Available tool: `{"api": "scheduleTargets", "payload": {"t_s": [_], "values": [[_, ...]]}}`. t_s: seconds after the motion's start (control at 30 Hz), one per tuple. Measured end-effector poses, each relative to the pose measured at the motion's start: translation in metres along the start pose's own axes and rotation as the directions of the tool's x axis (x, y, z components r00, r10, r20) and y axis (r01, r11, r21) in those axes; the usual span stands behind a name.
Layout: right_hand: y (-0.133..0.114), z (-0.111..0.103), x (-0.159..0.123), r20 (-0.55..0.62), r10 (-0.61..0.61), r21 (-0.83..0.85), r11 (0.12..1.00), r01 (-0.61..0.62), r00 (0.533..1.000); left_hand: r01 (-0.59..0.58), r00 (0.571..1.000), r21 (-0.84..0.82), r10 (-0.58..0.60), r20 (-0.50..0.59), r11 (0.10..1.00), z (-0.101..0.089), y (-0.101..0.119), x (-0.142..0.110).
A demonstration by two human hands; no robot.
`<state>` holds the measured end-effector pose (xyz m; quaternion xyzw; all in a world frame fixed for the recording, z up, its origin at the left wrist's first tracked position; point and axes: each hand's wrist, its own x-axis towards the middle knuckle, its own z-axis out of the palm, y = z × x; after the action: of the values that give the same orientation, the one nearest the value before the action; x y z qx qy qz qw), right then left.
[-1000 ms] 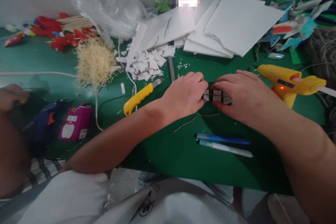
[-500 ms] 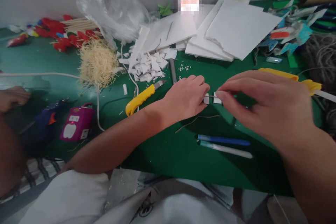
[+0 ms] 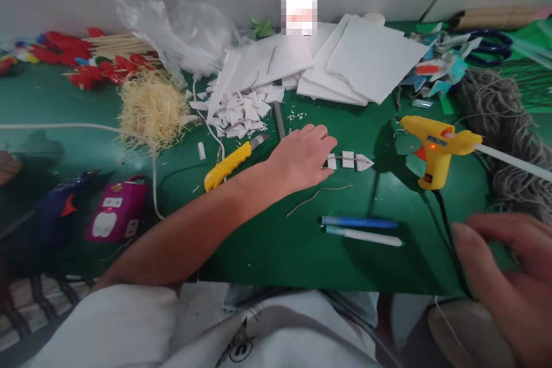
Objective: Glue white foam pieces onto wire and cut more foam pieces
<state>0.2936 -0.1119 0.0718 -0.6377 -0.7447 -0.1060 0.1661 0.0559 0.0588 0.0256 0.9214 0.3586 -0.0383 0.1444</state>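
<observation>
My left hand point(image 3: 302, 156) rests on the green table point(image 3: 267, 241) with curled fingers pressing the left end of a row of small white foam pieces point(image 3: 349, 161), the last one pointed like an arrow. My right hand point(image 3: 509, 276) hovers low at the right edge near the table's front, fingers apart and holding nothing. A yellow glue gun point(image 3: 435, 146) stands upright to the right of the foam pieces, its light lit.
A yellow utility knife point(image 3: 230, 162) lies left of my left hand. Two pens point(image 3: 362, 229) and a bent wire point(image 3: 319, 195) lie in front. White foam sheets point(image 3: 345, 57), foam scraps point(image 3: 241, 106), straw point(image 3: 149, 106), a pink box point(image 3: 114, 211) and grey twine point(image 3: 504, 121) surround the spot.
My right hand let go of the foam pieces and pulled back down to the right. The glue gun is uncovered. My left hand stayed on the pieces.
</observation>
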Motion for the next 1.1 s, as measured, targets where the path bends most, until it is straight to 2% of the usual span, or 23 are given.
{"api": "scheduleTargets", "payload": {"t_s": [0.03,0.07,0.13,0.17,0.2,0.27,0.3,0.33,0.4,0.47,0.5,0.63,0.9,1.0,1.1], "values": [[0.007,0.003,-0.001,-0.014,0.147,-0.011,0.989,-0.147,0.989,0.004,1.000,-0.006,-0.004,-0.001,1.000,0.000,0.000,0.000],[0.014,0.006,0.002,-0.005,0.299,0.020,0.954,-0.299,0.954,0.008,1.000,-0.010,-0.008,0.001,1.000,0.001,-0.001,0.001],[0.024,0.015,0.015,0.141,0.572,0.099,0.804,-0.586,0.808,0.017,1.000,-0.014,-0.016,0.008,1.000,0.002,-0.001,0.001],[0.028,0.021,0.023,0.191,0.640,0.131,0.735,-0.666,0.744,0.019,1.000,-0.018,-0.019,0.011,1.000,0.002,-0.001,0.001],[0.031,0.027,0.032,0.215,0.672,0.180,0.686,-0.705,0.709,0.020,1.000,-0.024,-0.020,0.012,1.000,0.003,-0.001,0.001],[0.035,0.039,0.048,0.277,0.607,0.300,0.682,-0.667,0.745,0.018,1.000,-0.039,-0.018,0.004,0.999,0.004,-0.002,0.002],[0.036,0.045,0.054,0.319,0.586,0.316,0.675,-0.666,0.745,0.015,1.000,-0.043,-0.015,-0.003,0.999,0.004,-0.002,0.002],[0.037,0.051,0.060,0.369,0.578,0.305,0.665,-0.682,0.728,0.014,1.000,-0.045,-0.015,-0.009,0.999,0.004,-0.003,0.002],[0.036,0.060,0.069,0.411,0.629,0.237,0.625,-0.743,0.660,0.021,1.000,-0.043,-0.022,-0.011,0.999,0.004,-0.003,0.002],[0.033,0.065,0.074,0.408,0.681,0.189,0.588,-0.786,0.608,0.030,1.000,-0.046,-0.030,0.000,0.998,0.003,-0.002,0.002],[0.031,0.067,0.076,0.398,0.697,0.183,0.577,-0.796,0.597,0.033,0.999,-0.050,-0.033,0.002,0.998,0.003,-0.002,0.002],[0.028,0.073,0.075,0.339,0.723,0.220,0.562,-0.798,0.602,0.022,1.000,-0.061,-0.023,-0.018,0.998,0.003,-0.002,0.002],[0.036,0.083,0.059,0.198,0.753,0.325,0.554,-0.767,0.628,-0.029,0.996,-0.056,0.024,-0.089,0.998,0.009,-0.006,0.001],[0.033,0.077,0.053,0.160,0.746,0.456,0.525,-0.719,0.646,-0.053,0.991,-0.049,0.046,-0.127,0.997,0.012,-0.009,0.001],[0.027,0.068,0.046,0.164,0.706,0.615,0.473,-0.631,0.689,-0.067,0.984,-0.045,0.058,-0.170,0.997,0.015,-0.012,0.000]]}}
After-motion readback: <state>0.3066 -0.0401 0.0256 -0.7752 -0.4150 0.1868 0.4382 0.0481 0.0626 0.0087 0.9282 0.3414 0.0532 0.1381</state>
